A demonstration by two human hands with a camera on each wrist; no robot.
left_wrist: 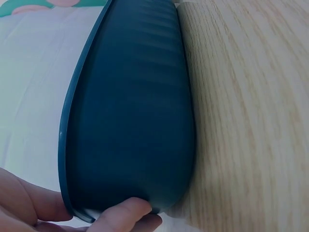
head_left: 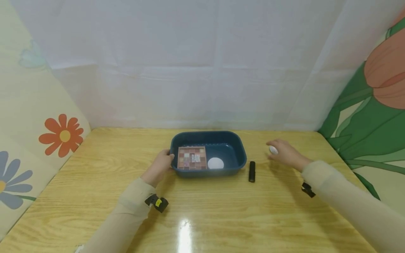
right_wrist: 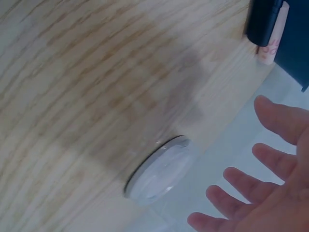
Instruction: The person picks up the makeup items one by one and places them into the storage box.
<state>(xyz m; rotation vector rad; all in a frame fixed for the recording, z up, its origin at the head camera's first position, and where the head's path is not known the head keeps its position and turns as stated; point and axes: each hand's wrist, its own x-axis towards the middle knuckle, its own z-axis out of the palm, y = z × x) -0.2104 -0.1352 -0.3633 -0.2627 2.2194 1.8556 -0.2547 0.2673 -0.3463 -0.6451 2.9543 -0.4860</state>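
A dark blue plastic basin (head_left: 232,172) stands mid-table. My left hand (head_left: 162,165) grips its left end by rim and wall; thumb and fingers (left_wrist: 121,215) show in the left wrist view. Inside the basin lie an eyeshadow palette (head_left: 185,158) marked "BACK" and a white round disc (head_left: 216,163). To the right, my right hand (head_left: 286,154) hovers by another flat, round white thing (right_wrist: 161,171) with a glossy face and dark underside. In the right wrist view the fingers are spread and apart from it.
A black tube (head_left: 251,171) lies just right of the basin. Beside it, a pale pink stick with lettering (right_wrist: 274,36) shows in the right wrist view. White cloth (head_left: 202,70) hangs behind the wooden table (head_left: 221,211); flower-patterned panels flank it.
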